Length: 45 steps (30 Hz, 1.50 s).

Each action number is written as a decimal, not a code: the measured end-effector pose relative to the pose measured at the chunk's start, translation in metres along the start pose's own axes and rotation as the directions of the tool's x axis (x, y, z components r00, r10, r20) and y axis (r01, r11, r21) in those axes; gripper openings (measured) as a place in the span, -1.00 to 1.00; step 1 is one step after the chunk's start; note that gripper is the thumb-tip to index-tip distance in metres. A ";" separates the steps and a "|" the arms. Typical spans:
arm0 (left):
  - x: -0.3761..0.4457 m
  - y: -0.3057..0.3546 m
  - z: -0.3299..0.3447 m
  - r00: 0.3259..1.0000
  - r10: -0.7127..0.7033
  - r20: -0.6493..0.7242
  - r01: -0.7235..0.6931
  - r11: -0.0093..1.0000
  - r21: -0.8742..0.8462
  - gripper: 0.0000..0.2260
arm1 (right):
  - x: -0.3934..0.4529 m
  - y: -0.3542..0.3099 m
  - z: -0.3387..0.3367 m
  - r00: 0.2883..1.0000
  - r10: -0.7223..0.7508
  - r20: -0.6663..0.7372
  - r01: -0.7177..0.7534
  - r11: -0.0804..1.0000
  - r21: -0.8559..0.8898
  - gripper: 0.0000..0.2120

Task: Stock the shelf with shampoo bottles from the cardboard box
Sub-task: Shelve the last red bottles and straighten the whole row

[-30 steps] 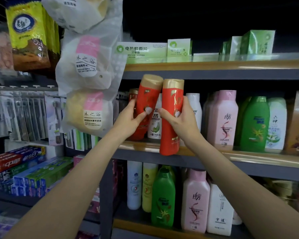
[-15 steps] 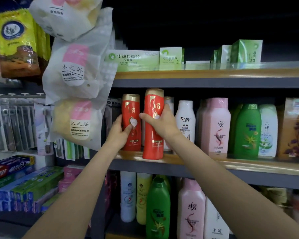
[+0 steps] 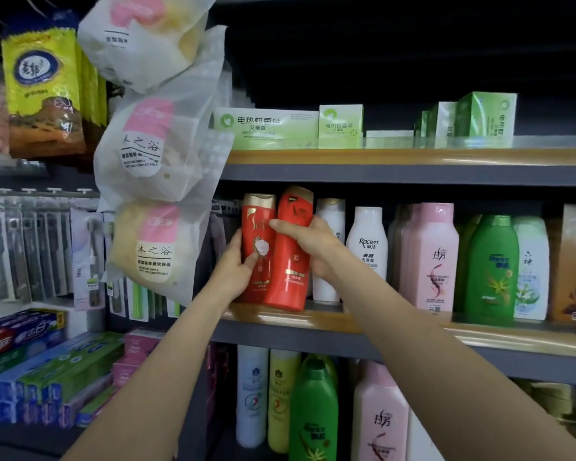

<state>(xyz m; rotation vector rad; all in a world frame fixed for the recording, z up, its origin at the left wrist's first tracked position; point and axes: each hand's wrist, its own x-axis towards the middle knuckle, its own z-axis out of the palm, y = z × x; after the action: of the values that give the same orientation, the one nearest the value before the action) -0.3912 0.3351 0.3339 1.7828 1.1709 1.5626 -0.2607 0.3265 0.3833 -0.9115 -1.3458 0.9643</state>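
Gripping red shampoo bottles [image 3: 288, 251] on shelf [image 3: 396, 331]

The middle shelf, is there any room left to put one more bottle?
Hardly. The middle shelf is packed from the red bottles held by both hands to the pink bottle and green bottle. Only its bare front lip shows. The top shelf has space beside the low white box.

Wood-edged shelf [image 3: 396, 322] with red [image 3: 290, 261], white [image 3: 368, 244], pink [image 3: 434, 257], green bottles [image 3: 492, 264]
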 end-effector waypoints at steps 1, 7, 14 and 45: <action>0.000 0.000 0.000 1.000 0.001 0.000 -0.001 1.000 0.011 -0.51 | 0.000 -0.002 -0.005 1.000 0.024 -0.015 -0.024 1.000 -0.008 -0.54; 0.003 -0.002 -0.001 1.000 -0.010 0.002 0.009 0.999 0.046 -0.44 | -0.002 -0.008 -0.013 0.997 0.031 -0.070 -0.029 0.999 0.030 -0.58; 0.002 -0.001 0.000 0.999 -0.039 0.006 0.039 0.999 -0.007 -0.42 | -0.021 0.014 0.014 0.995 -0.017 -0.098 0.043 0.963 0.266 -0.62; 0.004 0.013 0.008 0.968 -0.222 -0.120 0.186 0.949 -0.255 -0.57 | -0.009 0.020 0.022 0.916 -0.390 -0.092 0.269 0.769 -0.580 -0.38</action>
<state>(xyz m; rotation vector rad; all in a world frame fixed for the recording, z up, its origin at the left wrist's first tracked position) -0.3796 0.3333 0.3451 1.3639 1.1361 1.6553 -0.2830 0.3243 0.3621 -1.1205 -1.5694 0.1758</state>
